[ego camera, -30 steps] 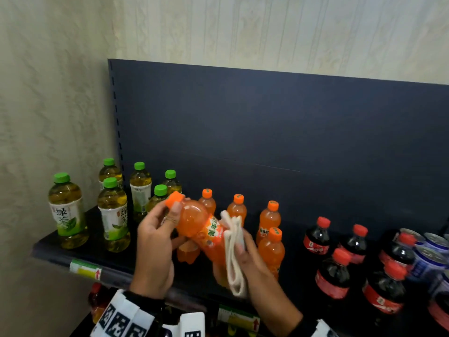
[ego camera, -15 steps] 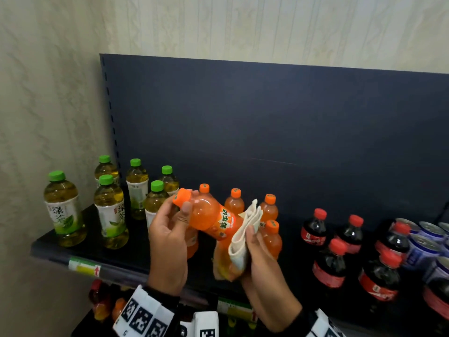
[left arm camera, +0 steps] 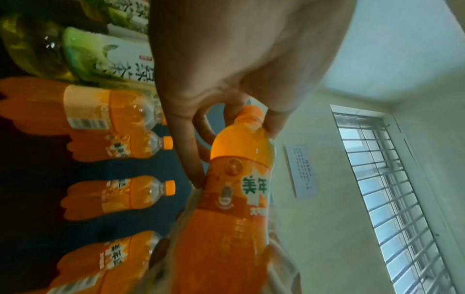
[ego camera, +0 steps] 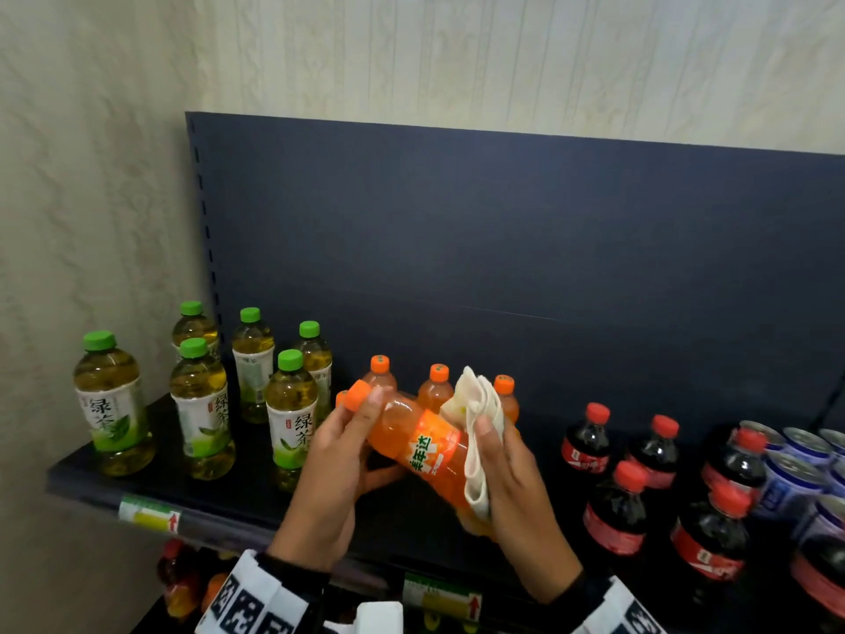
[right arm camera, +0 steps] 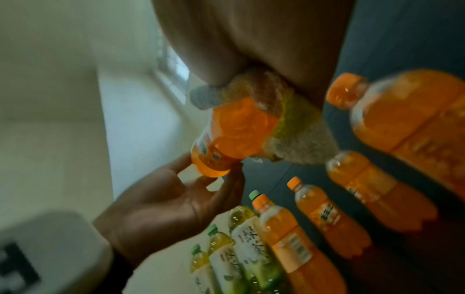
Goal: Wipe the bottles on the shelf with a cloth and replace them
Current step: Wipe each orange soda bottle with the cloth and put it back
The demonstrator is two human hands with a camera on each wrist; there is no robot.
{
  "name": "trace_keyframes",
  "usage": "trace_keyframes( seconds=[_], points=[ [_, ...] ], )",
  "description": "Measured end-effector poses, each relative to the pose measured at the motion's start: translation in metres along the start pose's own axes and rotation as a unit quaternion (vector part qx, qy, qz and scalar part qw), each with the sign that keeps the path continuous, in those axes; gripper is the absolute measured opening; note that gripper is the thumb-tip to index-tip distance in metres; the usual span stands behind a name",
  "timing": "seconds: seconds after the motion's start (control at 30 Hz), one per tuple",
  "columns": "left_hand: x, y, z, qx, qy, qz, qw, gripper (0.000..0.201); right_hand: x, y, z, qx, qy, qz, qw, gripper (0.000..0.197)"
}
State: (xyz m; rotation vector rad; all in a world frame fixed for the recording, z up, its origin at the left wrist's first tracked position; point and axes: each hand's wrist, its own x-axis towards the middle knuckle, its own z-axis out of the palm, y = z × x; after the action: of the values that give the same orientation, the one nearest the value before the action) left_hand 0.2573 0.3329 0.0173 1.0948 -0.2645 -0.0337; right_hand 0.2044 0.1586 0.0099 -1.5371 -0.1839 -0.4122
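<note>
An orange soda bottle point(ego camera: 423, 443) lies tilted in front of the shelf, cap up-left, base down-right. My left hand point(ego camera: 347, 455) pinches it at the cap and neck; the left wrist view shows the fingers point(left arm camera: 274, 123) around the orange cap point(left arm camera: 249, 115). My right hand point(ego camera: 507, 473) grips a white cloth point(ego camera: 480, 432) wrapped around the bottle's lower half. In the right wrist view the cloth point(right arm camera: 297, 137) covers the bottle point(right arm camera: 234, 135) near its base. More orange bottles point(ego camera: 436, 391) stand behind on the dark shelf point(ego camera: 228, 496).
Several green tea bottles point(ego camera: 196, 400) stand at the shelf's left end near the wall. Cola bottles point(ego camera: 617, 505) and blue cans point(ego camera: 791, 478) fill the right side. A dark back panel point(ego camera: 503, 231) rises behind. A lower shelf holds more bottles point(ego camera: 183, 583).
The bottle has tipped flatter and moved a little right and up. My right hand with the cloth has slid along the bottle's lower body, the cloth bunching up over it.
</note>
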Motion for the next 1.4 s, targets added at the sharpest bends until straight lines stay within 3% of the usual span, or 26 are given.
trace_keyframes(
  seconds=[0.07, 0.17, 0.37, 0.43, 0.53, 0.63, 0.7, 0.8, 0.87, 0.97, 1.1, 1.17, 1.27, 1.4],
  points=[
    [-0.001, 0.000, 0.001, -0.011, 0.016, 0.007, 1.000, 0.044, -0.002, -0.001, 0.000, -0.069, -0.013, -0.039, 0.997, 0.028],
    [-0.001, -0.001, 0.005, 0.006, 0.037, 0.034, 0.999, 0.031, -0.007, -0.001, 0.005, -0.166, -0.076, -0.080, 0.980, 0.040],
    [-0.007, -0.014, 0.016, 0.035, 0.022, 0.018, 0.999, 0.029, 0.001, -0.009, 0.016, -0.192, -0.099, -0.085, 0.973, 0.050],
    [-0.006, -0.015, 0.014, 0.036, 0.035, 0.013, 0.999, 0.018, 0.002, -0.010, 0.019, -0.250, -0.108, -0.106, 0.956, 0.054],
    [0.000, -0.008, 0.005, 0.030, 0.063, 0.017, 0.997, 0.024, -0.006, -0.004, 0.019, -0.330, -0.148, -0.163, 0.918, 0.060],
    [0.004, -0.001, -0.003, 0.006, 0.083, 0.032, 0.996, 0.015, -0.015, 0.007, 0.014, -0.362, -0.193, -0.194, 0.891, 0.062],
    [0.003, -0.003, -0.003, 0.002, 0.084, 0.038, 0.996, 0.014, -0.014, 0.010, 0.011, -0.339, -0.205, -0.173, 0.902, 0.063],
    [-0.002, -0.014, 0.006, 0.023, 0.061, 0.029, 0.997, 0.018, -0.001, 0.001, 0.013, -0.213, -0.161, -0.100, 0.959, 0.059],
    [-0.003, -0.019, 0.011, 0.034, 0.050, 0.020, 0.998, 0.019, 0.007, -0.002, 0.017, -0.218, -0.132, -0.102, 0.962, 0.056],
    [0.002, -0.017, 0.006, 0.018, 0.065, 0.016, 0.998, 0.027, 0.002, 0.005, 0.021, -0.311, -0.147, -0.164, 0.924, 0.059],
    [0.011, -0.004, -0.011, -0.026, 0.120, 0.044, 0.991, 0.018, -0.014, 0.021, 0.009, -0.383, -0.212, -0.194, 0.878, 0.065],
    [0.011, 0.000, -0.015, -0.041, 0.121, 0.060, 0.990, 0.023, -0.018, 0.024, 0.003, -0.329, -0.219, -0.156, 0.906, 0.066],
    [0.002, 0.001, -0.006, -0.035, 0.077, 0.081, 0.993, 0.034, -0.009, 0.014, 0.007, -0.105, -0.160, -0.031, 0.981, 0.055],
    [-0.007, 0.000, 0.009, -0.001, 0.036, 0.114, 0.993, 0.034, 0.010, 0.003, 0.011, 0.036, -0.045, 0.099, 0.993, 0.050]
  ],
)
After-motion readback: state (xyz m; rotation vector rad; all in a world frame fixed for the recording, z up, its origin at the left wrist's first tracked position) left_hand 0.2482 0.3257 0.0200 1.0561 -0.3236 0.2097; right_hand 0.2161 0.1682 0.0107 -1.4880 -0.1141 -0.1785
